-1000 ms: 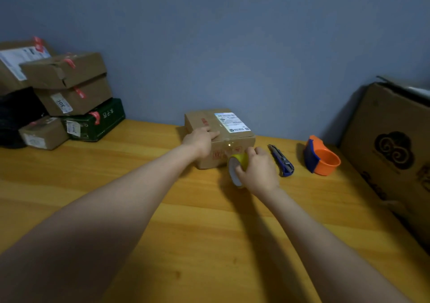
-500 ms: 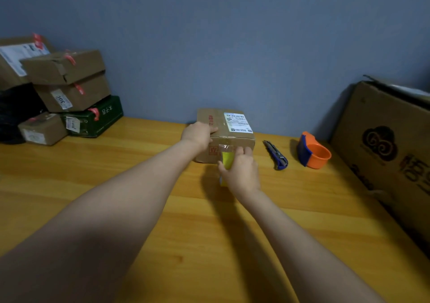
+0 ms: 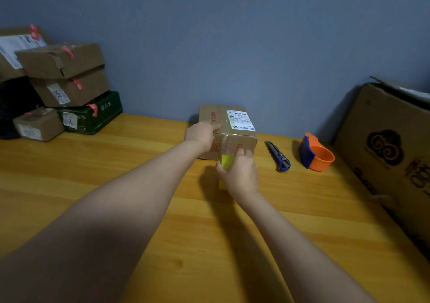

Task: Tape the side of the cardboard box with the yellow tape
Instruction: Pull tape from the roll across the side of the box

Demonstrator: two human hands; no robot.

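A small cardboard box with a white shipping label on top stands on the wooden table near the wall. My left hand grips its left top edge. My right hand holds the yellow tape roll just in front of the box's near side. A strip of clear-looking tape runs from the roll up onto that side. Most of the roll is hidden under my right hand.
A blue utility knife and an orange tape dispenser lie right of the box. A large cardboard box stands at the right edge. Several stacked parcels sit at the far left.
The box was turned so its front faces me. My right hand shifted the tape roll left, from the box's right corner to the middle of its near side.
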